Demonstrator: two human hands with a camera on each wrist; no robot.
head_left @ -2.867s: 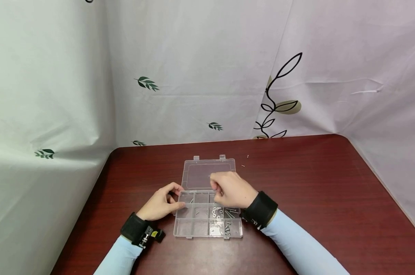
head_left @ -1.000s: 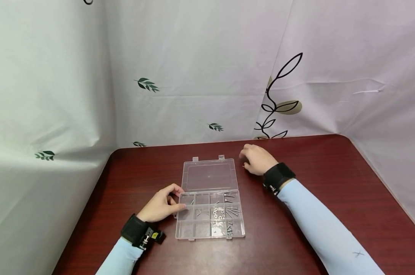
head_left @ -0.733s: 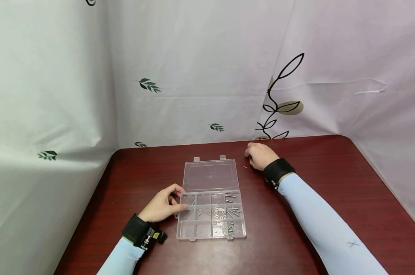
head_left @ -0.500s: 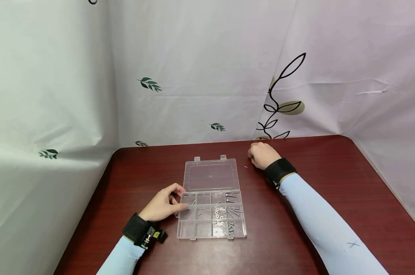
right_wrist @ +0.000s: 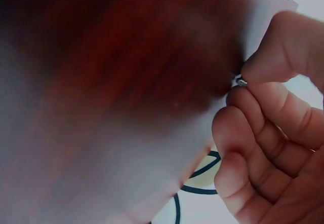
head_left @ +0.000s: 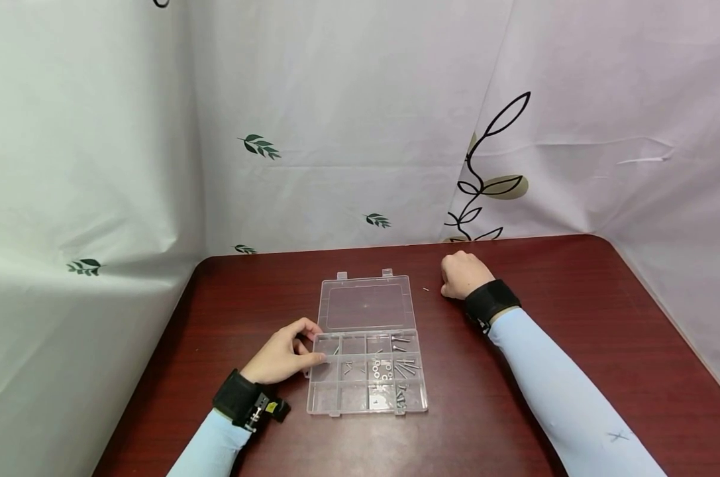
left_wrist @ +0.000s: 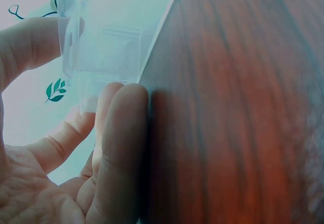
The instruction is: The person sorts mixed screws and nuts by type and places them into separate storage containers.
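Observation:
A clear plastic compartment box lies on the table with its lid folded back flat. My left hand grips its left side wall, thumb over the rim; in the left wrist view the fingers stand against the outer side. Screws lie in the right-hand compartments, and ring-shaped washers in the one beside them. Beyond the box at the right, my right hand pinches a small metal screw between thumb and forefinger, close over the tabletop. Another small screw lies loose left of that hand.
The dark red-brown table reaches back to a pale curtain with leaf prints, which hangs along the back and both sides. Two latch tabs stick out from the lid's far edge.
My right hand has gone from over the box to the far right of the table and taken up one of the two loose screws there. The left hand stays on the box.

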